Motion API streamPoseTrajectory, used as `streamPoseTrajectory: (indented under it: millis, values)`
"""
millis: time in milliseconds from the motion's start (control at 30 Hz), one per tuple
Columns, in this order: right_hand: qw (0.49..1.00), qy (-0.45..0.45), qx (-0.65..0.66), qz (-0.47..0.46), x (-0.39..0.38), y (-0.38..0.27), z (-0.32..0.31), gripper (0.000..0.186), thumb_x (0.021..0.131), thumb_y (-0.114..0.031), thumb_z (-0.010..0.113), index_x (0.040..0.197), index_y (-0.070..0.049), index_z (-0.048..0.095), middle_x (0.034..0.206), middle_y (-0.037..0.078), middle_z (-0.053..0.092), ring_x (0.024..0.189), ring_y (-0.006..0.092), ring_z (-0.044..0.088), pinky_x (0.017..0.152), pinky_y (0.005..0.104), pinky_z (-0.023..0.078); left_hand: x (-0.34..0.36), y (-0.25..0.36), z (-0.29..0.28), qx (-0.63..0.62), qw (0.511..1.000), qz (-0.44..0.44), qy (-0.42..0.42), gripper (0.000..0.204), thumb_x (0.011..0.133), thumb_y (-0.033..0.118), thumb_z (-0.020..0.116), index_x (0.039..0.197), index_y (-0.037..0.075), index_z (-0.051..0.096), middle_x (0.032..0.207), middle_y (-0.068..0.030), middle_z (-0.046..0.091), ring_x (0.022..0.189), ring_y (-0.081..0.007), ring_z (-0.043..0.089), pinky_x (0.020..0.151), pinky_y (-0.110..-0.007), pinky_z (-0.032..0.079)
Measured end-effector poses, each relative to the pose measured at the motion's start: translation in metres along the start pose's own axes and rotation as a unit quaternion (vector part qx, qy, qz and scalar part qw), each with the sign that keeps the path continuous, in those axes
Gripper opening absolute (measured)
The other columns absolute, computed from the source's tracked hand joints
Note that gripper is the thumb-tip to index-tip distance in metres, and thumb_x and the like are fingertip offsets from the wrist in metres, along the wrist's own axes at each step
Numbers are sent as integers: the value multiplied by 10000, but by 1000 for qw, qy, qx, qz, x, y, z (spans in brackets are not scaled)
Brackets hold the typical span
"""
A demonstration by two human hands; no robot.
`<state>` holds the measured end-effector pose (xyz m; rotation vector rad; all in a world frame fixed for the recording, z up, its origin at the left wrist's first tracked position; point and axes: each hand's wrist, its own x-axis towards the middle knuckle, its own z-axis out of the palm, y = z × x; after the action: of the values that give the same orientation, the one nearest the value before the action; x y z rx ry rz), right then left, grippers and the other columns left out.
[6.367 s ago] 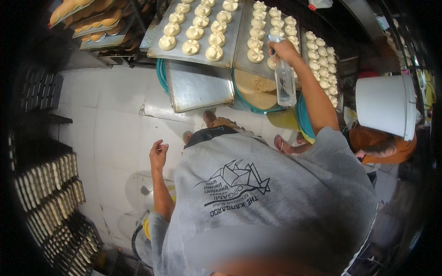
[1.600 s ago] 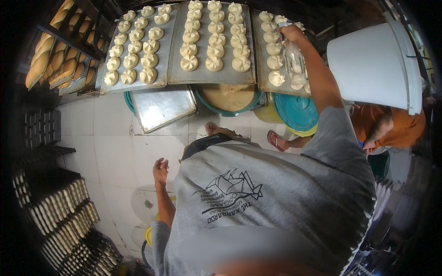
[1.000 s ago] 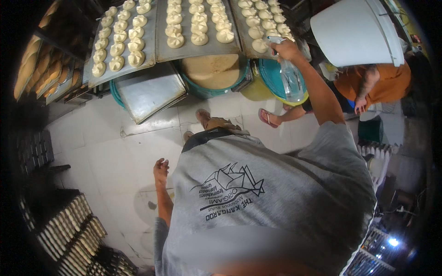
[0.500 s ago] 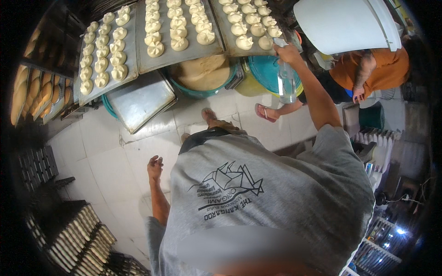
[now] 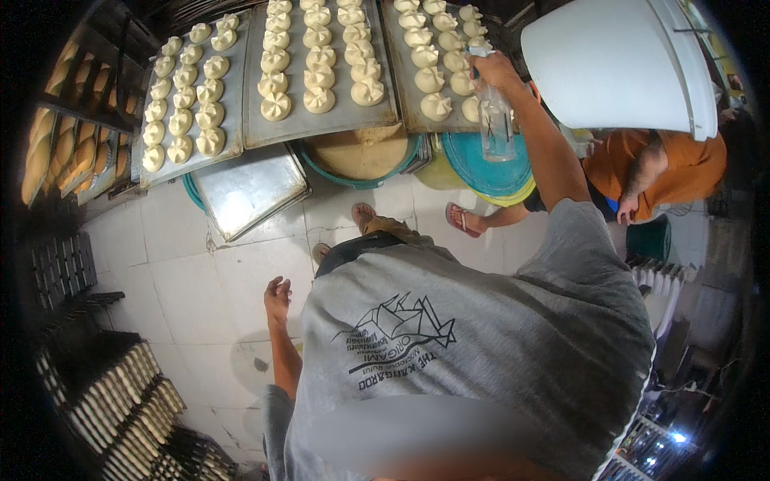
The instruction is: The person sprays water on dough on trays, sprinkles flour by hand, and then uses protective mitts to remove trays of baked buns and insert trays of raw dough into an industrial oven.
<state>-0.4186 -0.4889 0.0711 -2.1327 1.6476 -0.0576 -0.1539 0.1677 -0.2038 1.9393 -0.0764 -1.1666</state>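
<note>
My right hand [image 5: 499,72] is closed around the neck and trigger of a clear spray bottle [image 5: 497,132], held upright. It is above the near right part of the right metal tray [image 5: 413,120], over rows of pale, pleated dough pieces [image 5: 435,107]. More such pieces sit in rows on the middle tray [image 5: 281,138] and the left tray [image 5: 234,132]. Low at my left side hangs my left hand [image 5: 277,298], its fingers loosely bent and apart, touching nothing. Whether spray leaves the nozzle cannot be seen.
Below the trays stand a bare metal tray [image 5: 249,188], a tub [image 5: 353,183] of tan powdery stuff and a teal lid [image 5: 481,172]. A large white container [image 5: 609,64] and a person in orange [image 5: 682,176] are at right. Bread racks [image 5: 60,164] line the left.
My right hand has moved forward with the spray bottle, from the right tray's near edge to over its dough pieces. My left hand still hangs at my side.
</note>
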Motion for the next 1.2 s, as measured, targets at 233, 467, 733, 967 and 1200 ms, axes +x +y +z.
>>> streamPoseTrajectory:
  millis: [233,467,733,967,1200]
  values:
    - [999,11,-10,-42,75,-21,-11,438,796,-465,579,815,-66,758,1047,215,692,999,336,662,913,416,490,-10,-4,16,-36,999,-25,27,500,887,321,695,1257,19,547,919,-33,623,736,-103,566,571,-235,428]
    - [987,71,-105,-96,125,-10,-15,482,836,-482,590,762,-23,714,907,178,705,868,276,683,804,404,517,-17,-18,33,-62,996,-42,51,492,883,316,699,1254,27,552,920,-14,606,745,-100,563,582,-237,425]
    - [999,2,-20,45,120,14,-43,450,815,-375,595,934,50,681,928,184,711,799,269,691,770,418,523,-29,-36,48,-79,994,-66,46,473,888,306,686,1243,18,561,908,-13,607,746,-104,562,587,-246,431]
    - [998,58,-17,-6,116,60,-39,435,836,-415,598,810,6,706,806,157,701,674,261,674,694,409,527,-23,4,36,-54,998,-21,18,488,898,306,674,1267,12,549,874,-10,599,757,-99,553,614,-243,431]
    - [968,60,-225,-96,34,44,-25,475,825,-448,601,864,8,728,876,180,721,802,291,698,808,400,531,-15,-4,9,-37,999,0,18,486,894,328,694,1259,36,560,896,-18,614,771,-97,559,614,-247,435]
